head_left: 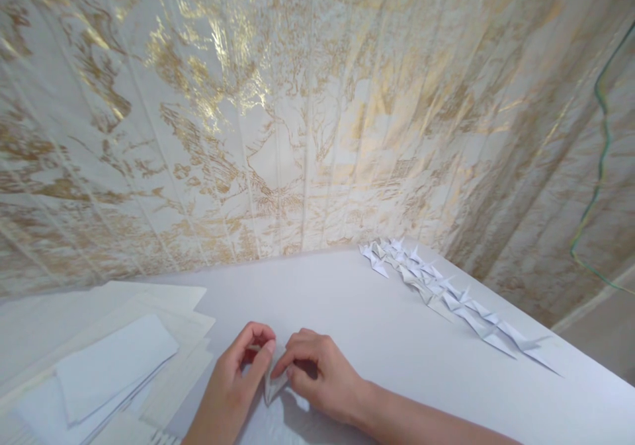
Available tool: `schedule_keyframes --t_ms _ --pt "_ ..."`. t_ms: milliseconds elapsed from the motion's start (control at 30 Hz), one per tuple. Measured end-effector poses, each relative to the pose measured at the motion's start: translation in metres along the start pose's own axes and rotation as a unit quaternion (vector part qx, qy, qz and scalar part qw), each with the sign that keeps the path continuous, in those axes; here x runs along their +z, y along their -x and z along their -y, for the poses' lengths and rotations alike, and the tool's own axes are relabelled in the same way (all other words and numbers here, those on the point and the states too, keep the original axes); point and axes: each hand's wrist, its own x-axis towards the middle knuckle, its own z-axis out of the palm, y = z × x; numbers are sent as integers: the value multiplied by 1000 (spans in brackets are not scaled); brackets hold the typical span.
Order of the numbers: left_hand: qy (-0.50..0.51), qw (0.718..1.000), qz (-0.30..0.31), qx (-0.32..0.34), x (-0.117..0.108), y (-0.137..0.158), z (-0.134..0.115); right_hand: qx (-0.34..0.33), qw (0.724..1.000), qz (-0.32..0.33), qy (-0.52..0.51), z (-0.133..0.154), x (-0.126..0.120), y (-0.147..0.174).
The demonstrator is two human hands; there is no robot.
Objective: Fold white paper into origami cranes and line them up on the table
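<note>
Both hands meet over a small folded piece of white paper (272, 389) near the front of the white table. My left hand (241, 375) is closed, thumb and fingers pinching the paper's upper left side. From the right, my right hand (322, 372) grips it with curled fingers and thumb. A pointed lower end of the paper shows between the hands, just above the tabletop; the fingers cover the rest of it.
Loose white sheets (116, 365) lie in an overlapping pile at the left. Rows of folded paper cranes (436, 289) stand along the table's right side. A gold-patterned wall covering (278, 134) rises behind the table (278, 293). A green cord (602, 147) hangs at the far right.
</note>
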Motion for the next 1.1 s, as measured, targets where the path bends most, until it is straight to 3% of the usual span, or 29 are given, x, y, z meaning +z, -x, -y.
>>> schedule_keyframes --t_ms 167,400,633,900,1100 --pt "19 999 40 -1 3 1 -3 3 1000 22 5 3 -1 -1" --pt "-3 999 31 14 2 2 -6 5 1000 -7 15 -2 0 -2" --pt "-13 999 36 -22 2 1 -3 7 1000 -5 22 1 -3 -1" --pt "-40 997 69 -10 1 4 -4 75 997 -21 15 6 -3 1" --pt "-93 995 39 14 3 5 -4 101 993 -54 2 3 -3 -3"
